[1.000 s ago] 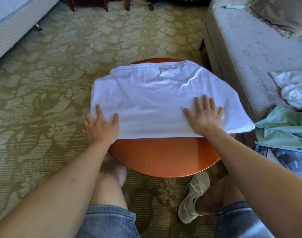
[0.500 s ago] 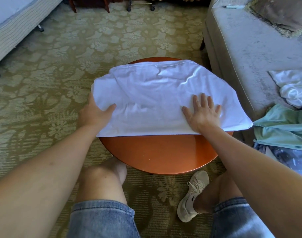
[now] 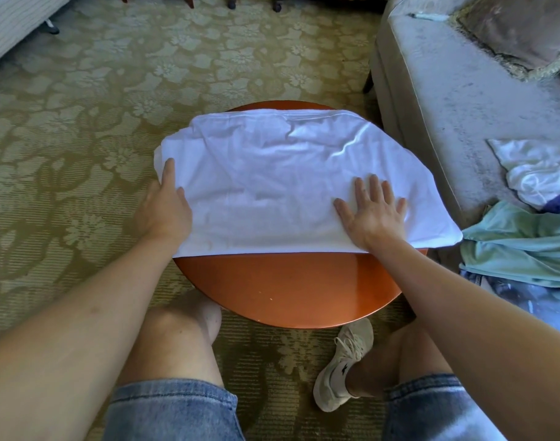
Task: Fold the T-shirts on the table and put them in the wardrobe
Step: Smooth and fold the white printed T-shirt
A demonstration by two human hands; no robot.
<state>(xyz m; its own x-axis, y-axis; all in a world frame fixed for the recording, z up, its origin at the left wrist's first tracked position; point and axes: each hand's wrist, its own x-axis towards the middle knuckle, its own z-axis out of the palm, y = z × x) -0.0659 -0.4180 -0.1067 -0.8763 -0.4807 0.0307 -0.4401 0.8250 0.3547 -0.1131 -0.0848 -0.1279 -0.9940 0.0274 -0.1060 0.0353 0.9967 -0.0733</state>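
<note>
T-shirt [image 3: 272, 186] mid-fold on table [image 3: 288, 288]: right hand [image 3: 372, 211] flat, pinning it; left hand [image 3: 165, 208] at frame-left edge (grip hidden, can't tell); next, fold that side in.

Views: one wide-angle camera, worn on the person's head.
Position: above the person's lap, at the near edge of the round table [image 3: 288, 291].
Direction: forward and steeply down.
Nearness: close; the forearms enter from the bottom corners, with the left hand [image 3: 164, 211] and right hand [image 3: 374, 214] at mid-frame.
Margins: carpet [image 3: 81, 154] beyond the table, sofa [image 3: 447, 106] on the right, bed [image 3: 11, 23] at top left.
</note>
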